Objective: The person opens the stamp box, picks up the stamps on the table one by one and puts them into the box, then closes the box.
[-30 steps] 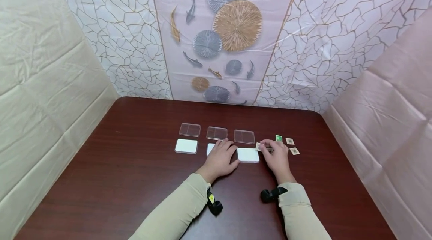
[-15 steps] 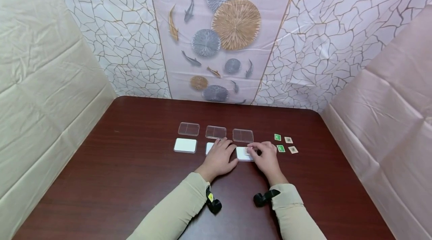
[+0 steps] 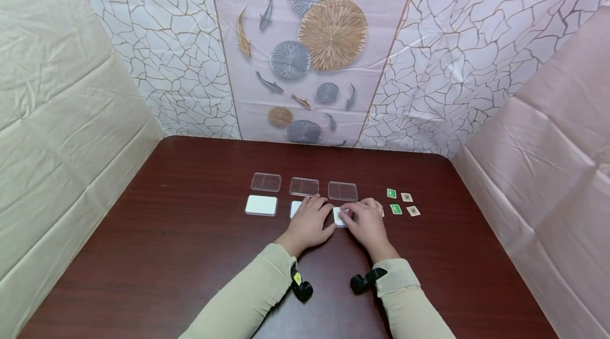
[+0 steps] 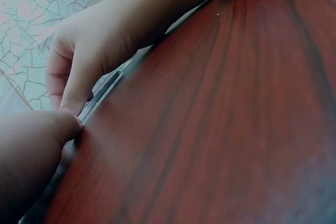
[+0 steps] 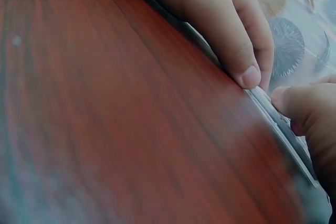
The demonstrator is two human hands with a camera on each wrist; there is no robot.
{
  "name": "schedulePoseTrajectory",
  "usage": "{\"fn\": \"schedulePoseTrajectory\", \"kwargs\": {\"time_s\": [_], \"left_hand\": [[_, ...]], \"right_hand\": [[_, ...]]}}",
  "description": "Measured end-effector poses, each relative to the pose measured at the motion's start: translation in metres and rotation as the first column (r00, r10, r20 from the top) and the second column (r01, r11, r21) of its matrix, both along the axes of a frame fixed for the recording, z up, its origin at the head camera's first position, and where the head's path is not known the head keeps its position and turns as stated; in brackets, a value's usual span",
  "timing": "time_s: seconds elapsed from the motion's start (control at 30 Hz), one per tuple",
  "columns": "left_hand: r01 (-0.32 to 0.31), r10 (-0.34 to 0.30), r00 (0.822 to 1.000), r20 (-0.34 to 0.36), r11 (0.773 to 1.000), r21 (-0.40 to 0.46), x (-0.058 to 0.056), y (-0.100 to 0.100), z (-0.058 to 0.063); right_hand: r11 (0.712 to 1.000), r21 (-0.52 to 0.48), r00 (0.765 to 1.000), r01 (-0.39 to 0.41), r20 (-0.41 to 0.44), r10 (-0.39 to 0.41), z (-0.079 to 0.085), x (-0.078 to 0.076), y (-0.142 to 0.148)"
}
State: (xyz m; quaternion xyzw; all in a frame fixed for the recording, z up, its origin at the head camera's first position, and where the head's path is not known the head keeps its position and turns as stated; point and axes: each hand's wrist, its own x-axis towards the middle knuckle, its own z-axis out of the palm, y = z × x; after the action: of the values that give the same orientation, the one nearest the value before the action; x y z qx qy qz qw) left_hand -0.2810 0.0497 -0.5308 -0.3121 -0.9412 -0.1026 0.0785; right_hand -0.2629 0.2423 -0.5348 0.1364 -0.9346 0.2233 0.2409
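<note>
My right hand (image 3: 369, 228) is over the rightmost white-filled flat case (image 3: 337, 218), thumb and forefinger pinched together low on its white surface. A small cream stamp is between those fingertips, mostly hidden by them. My left hand (image 3: 310, 226) rests with fingers spread over the middle white case (image 3: 294, 209), covering most of it. Its thumb touches the rightmost case's left edge. From the right wrist view, the left thumb (image 5: 250, 76) meets the case's thin edge (image 5: 281, 132), and the right hand (image 5: 323, 116) bends over it.
A third white case (image 3: 261, 205) lies to the left. Behind stand three clear divided lids (image 3: 266, 182) in a row. At right lie two green stamps (image 3: 391, 193) and two cream stamps (image 3: 406, 197). The dark wood table (image 3: 190, 254) ends at the patterned curtain (image 3: 305, 63).
My right hand has carried the cream stamp leftward from beside the rightmost case to over its white surface, then farther left. The left hand has stayed in place.
</note>
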Motion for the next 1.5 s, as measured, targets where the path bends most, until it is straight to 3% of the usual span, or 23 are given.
{"fn": "schedulePoseTrajectory", "kwargs": {"time_s": [0.33,0.73,0.87,1.0,1.17,1.3,1.5], "left_hand": [[0.002,-0.002,1.000,0.014,1.000,0.013,0.001,0.000,0.001],[0.002,-0.002,1.000,0.008,1.000,0.022,0.002,-0.001,0.004],[0.003,-0.003,1.000,0.010,1.000,0.021,0.002,-0.001,0.004],[-0.001,0.000,1.000,0.011,1.000,0.029,0.001,-0.001,0.003],[0.006,-0.006,1.000,0.008,0.999,0.049,0.001,-0.001,0.000],[0.009,-0.010,1.000,0.010,0.999,0.043,0.001,-0.001,0.000],[0.010,-0.010,1.000,0.010,0.999,0.036,0.002,-0.002,0.002]], "right_hand": [[0.997,0.071,1.000,-0.006,-0.026,0.008,0.001,-0.001,-0.003],[0.997,0.070,1.000,-0.013,-0.007,0.013,0.000,-0.003,-0.007],[1.000,0.028,1.000,-0.005,-0.013,0.005,0.000,-0.002,-0.006],[0.999,-0.036,0.999,0.010,-0.049,-0.011,0.001,-0.003,0.004],[0.994,-0.073,0.992,0.084,-0.086,-0.090,-0.001,-0.002,0.039],[0.986,-0.064,0.988,0.154,-0.009,-0.155,-0.002,0.002,0.066],[0.985,-0.011,0.977,0.173,0.125,-0.170,0.000,0.006,0.080]]}}
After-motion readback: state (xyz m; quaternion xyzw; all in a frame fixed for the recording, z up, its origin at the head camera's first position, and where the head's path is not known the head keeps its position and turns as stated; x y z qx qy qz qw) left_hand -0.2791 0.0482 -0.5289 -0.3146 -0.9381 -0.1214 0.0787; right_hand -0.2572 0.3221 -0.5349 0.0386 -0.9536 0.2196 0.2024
